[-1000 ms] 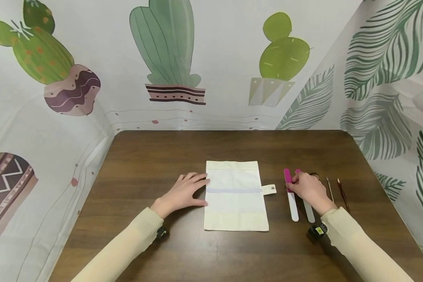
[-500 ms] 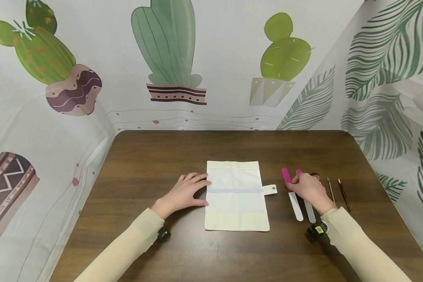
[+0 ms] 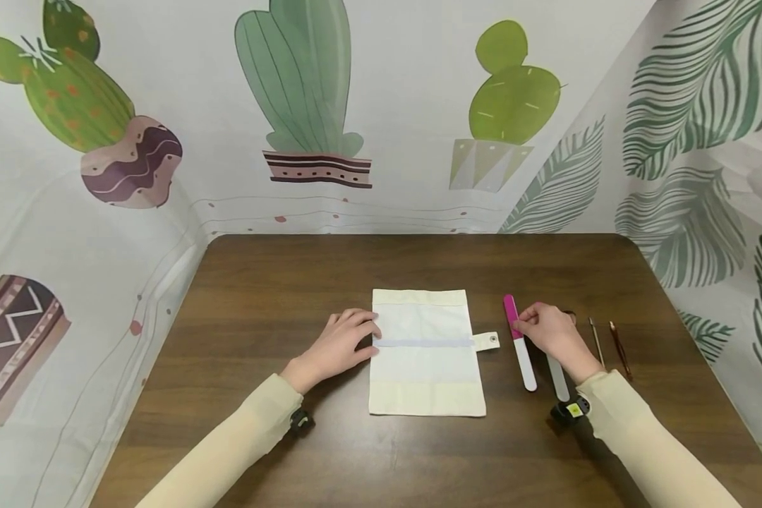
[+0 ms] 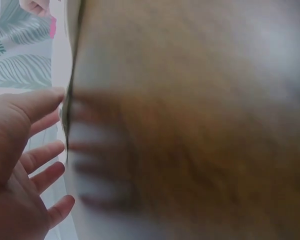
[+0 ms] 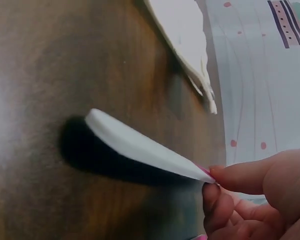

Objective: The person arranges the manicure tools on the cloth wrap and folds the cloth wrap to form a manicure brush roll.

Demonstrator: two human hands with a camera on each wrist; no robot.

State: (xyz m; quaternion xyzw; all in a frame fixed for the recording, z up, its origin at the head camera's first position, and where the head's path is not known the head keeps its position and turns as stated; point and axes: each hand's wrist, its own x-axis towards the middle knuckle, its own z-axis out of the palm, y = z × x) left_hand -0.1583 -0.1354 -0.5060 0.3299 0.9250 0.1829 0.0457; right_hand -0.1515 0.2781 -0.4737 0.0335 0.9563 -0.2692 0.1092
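My right hand (image 3: 555, 333) pinches a nail file (image 3: 524, 363), pink at the far half and white at the near half, between thumb and fingertips. In the right wrist view the file's white end (image 5: 140, 145) is raised above the table, its dark shadow beneath. An unfolded cream cloth case (image 3: 422, 398) lies flat, with a snap strap (image 3: 486, 341) on its right side. My left hand (image 3: 336, 346) touches the case's left edge, its fingers loosely spread. In the left wrist view the thumb and fingertips meet the edge of the cloth (image 4: 70, 75).
A second, greyer nail file (image 3: 557, 379) lies partly under my right hand. To its right are a thin metal tool (image 3: 595, 342) and a copper-coloured slim tool (image 3: 619, 349). Part of a dark looped handle (image 3: 569, 315) shows behind the hand. The wooden table (image 3: 279, 275) meets a printed curtain.
My right hand has lifted the pink-and-white nail file from the table and shifted it slightly away and left. My left hand's fingers have drawn in a little at the case's edge.
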